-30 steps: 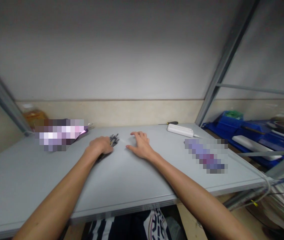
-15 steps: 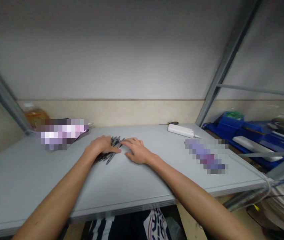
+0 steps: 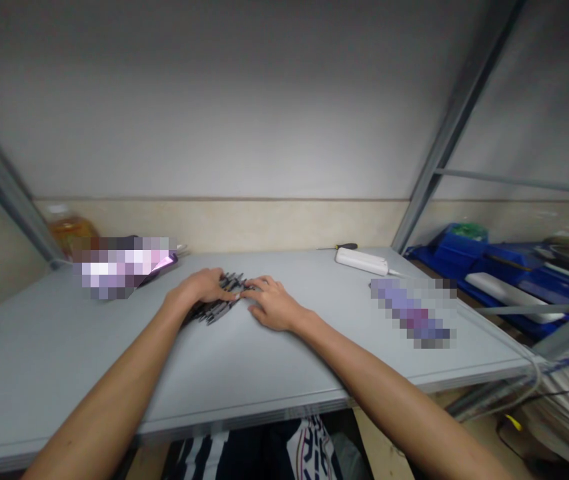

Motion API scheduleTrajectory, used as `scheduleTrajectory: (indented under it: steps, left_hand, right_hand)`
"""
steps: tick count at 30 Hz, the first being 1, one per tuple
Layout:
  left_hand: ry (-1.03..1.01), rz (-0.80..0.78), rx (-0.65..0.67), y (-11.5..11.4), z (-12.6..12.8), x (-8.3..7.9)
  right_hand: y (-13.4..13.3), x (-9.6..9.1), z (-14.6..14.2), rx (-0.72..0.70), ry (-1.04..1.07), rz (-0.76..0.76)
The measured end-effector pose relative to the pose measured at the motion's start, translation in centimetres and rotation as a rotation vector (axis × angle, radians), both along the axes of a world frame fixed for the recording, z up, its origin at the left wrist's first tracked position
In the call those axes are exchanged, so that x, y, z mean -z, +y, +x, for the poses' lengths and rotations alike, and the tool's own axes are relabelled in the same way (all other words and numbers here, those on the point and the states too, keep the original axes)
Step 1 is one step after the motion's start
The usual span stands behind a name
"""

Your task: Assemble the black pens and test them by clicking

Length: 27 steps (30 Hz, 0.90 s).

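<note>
A bunch of dark pens [image 3: 219, 305] lies on the grey table [image 3: 244, 373], spread in a loose fan. My left hand [image 3: 199, 288] rests on top of the bunch with its fingers curled over the pens. My right hand [image 3: 271, 301] lies flat beside it on the right, fingers stretched out, the fingertips touching the pen ends. Both forearms reach in from the near edge.
A white power strip [image 3: 361, 261] and a small screwdriver [image 3: 339, 247] lie at the back right. A bottle of amber liquid [image 3: 67, 230] stands back left. Blurred-out patches sit left and right of my hands. Blue bins [image 3: 469, 250] fill the shelf on the right, behind a metal upright [image 3: 444, 140].
My right hand slid left from the bare table until its fingers met the pens. The bunch under my left hand spread out into a fan.
</note>
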<state>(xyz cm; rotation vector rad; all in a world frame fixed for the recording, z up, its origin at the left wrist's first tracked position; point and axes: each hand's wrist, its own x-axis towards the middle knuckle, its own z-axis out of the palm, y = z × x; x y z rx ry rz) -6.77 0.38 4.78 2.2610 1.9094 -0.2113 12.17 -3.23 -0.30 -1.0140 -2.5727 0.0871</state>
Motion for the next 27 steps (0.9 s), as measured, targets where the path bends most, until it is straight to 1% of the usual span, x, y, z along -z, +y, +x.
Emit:
scheduleTrajectory:
  steps: [8, 15, 20, 27]
  left_hand:
    - [0.067, 0.028, -0.021, -0.1, 0.5, 0.3]
    - [0.077, 0.040, -0.028, 0.1, 0.4, 0.4]
    - [0.056, 0.020, -0.050, 0.1, 0.1, 0.3]
    - [0.058, 0.006, -0.127, 0.5, -0.4, 0.6]
  right_hand:
    - [0.1, -0.6, 0.6, 0.098, -0.045, 0.046]
    - [1.0, -0.8, 2.3, 0.188, -0.097, 0.005]
    - [1.2, -1.1, 3.1, 0.223, -0.115, -0.018]
    - [1.5, -1.2, 3.5, 0.238, -0.105, -0.020]
